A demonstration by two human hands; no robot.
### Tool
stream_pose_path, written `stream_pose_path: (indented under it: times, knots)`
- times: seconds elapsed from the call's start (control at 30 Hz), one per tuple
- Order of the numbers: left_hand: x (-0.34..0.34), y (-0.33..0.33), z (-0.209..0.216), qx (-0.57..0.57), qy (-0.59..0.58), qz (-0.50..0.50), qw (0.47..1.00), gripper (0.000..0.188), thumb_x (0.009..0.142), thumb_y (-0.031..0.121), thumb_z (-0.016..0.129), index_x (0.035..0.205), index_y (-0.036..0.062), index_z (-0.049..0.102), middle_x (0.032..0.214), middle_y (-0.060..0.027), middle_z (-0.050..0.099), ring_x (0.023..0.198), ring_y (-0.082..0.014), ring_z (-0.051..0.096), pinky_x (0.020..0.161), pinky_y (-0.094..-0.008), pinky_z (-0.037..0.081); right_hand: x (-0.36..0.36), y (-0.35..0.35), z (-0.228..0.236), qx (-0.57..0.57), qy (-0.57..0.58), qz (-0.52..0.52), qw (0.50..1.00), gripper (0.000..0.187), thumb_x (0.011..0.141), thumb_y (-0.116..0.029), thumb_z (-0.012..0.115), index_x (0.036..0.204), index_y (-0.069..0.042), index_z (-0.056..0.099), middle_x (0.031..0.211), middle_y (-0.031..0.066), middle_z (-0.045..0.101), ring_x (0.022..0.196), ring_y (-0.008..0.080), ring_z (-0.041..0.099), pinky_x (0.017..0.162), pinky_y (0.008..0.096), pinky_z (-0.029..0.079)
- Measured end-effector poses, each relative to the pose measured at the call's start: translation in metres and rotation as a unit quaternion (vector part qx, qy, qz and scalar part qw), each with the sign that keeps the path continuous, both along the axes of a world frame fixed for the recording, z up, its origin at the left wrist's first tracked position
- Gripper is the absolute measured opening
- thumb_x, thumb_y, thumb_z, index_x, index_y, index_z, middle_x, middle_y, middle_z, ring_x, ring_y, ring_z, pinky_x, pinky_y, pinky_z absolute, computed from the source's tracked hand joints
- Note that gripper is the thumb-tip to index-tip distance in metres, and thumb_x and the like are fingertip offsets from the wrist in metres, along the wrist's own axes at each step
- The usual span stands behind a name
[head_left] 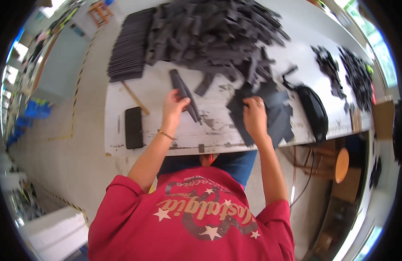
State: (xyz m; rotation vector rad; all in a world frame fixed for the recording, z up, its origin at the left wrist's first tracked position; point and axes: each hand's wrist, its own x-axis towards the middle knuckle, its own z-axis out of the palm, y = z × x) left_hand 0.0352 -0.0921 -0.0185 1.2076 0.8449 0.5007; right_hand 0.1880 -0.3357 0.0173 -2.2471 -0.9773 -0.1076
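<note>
My left hand is closed round the middle of a dark grey fabric strip, which looks folded lengthwise and is held slanted over the white table. To the right, my right hand has its fingers curled and pinched on the top of a loose pile of flat dark grey fabric pieces; which piece it grips is partly hidden under the fingers. Just beyond my hands lies a large heap of loose dark grey strips. Left of that heap, more strips are stacked in an overlapping row.
On the white table rest a black phone-like slab, a thin wooden stick and a black rounded device with a cord. Further right are dark strip bundles. A round-topped wooden stool stands below, at the right.
</note>
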Motion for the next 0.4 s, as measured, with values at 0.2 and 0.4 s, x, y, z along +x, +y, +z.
stream_pose_path:
  times: [0.2, 0.4]
  knots:
    - [0.011, -0.025, 0.005, 0.472, 0.017, 0.03, 0.881, 0.059, 0.085, 0.01, 0.071, 0.136, 0.0011, 0.042, 0.124, -0.0138, 0.055, 0.115, -0.0245, 0.054, 0.095, -0.0353, 0.045, -0.017, -0.048, 0.008, 0.137, -0.142, -0.178, 0.964, 0.018, 0.082, -0.003, 0.065, 0.1, -0.005, 0.065, 0.107, 0.0126, 0.061, 0.1, 0.0308, 0.057, 0.087, 0.0413, 0.046]
    - [0.02, -0.112, 0.0, 0.507, 0.005, -0.142, 0.85, 0.048, 0.086, 0.004, 0.065, 0.131, 0.0009, 0.047, 0.131, -0.0153, 0.053, 0.12, -0.025, 0.054, 0.097, -0.0359, 0.045, -0.048, -0.208, -0.114, 0.301, 0.09, -0.558, 0.768, 0.01, 0.092, -0.008, 0.06, 0.096, -0.001, 0.064, 0.093, 0.0121, 0.062, 0.075, 0.0267, 0.059, 0.072, 0.0344, 0.049]
